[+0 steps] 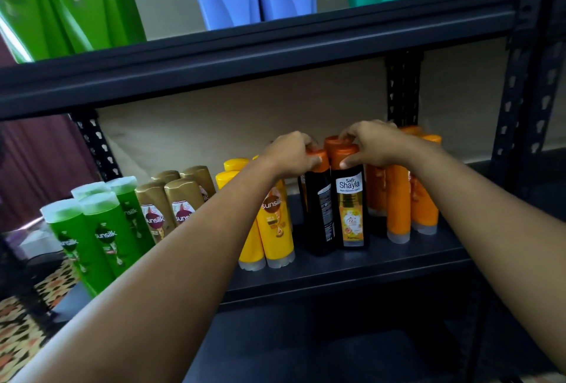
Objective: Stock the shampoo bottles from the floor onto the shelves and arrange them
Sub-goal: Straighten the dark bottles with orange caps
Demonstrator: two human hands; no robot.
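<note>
Head cam: both hands were gripping the caps of black shampoo bottles on the middle shelf [382, 263].

Left hand [291, 154] curled round the back-facing bottle [320, 214], right hand [372, 144] round the Shayla bottle [350, 208]; I'd twist the left one label-forward, bases flat.

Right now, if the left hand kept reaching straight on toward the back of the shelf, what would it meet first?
Probably the rear orange-capped bottle behind the black bottle the left hand grips; beyond that, the wall. Depth is hard to judge.

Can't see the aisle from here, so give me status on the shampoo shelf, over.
Left hand grips cap of left black bottle. Right hand grips cap of Safi Shayla bottle. Both bottles upright on shelf, label mismatch: left one shows its back. Yellow bottles crowd left side.
</note>
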